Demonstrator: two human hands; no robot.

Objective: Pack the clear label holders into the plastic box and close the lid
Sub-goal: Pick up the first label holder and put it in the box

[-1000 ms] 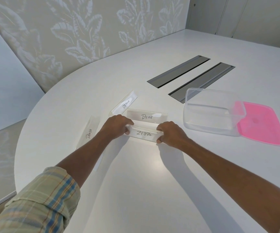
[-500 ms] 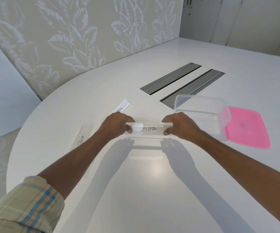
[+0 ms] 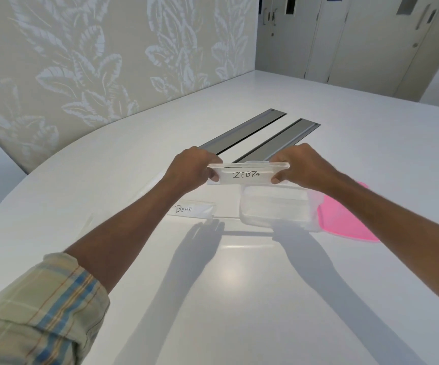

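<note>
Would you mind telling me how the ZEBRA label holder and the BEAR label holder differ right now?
The ZEBRA holder is lifted off the table, gripped at its ends by the left hand and right hand; the BEAR holder lies untouched on the table. ZEBRA appears over the clear box; BEAR lies left of it. Both are clear strips with handwritten white labels.

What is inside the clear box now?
The clear box looks empty; its floor shows through. The ZEBRA holder, held above by both hands, hides only the box's far rim.
</note>
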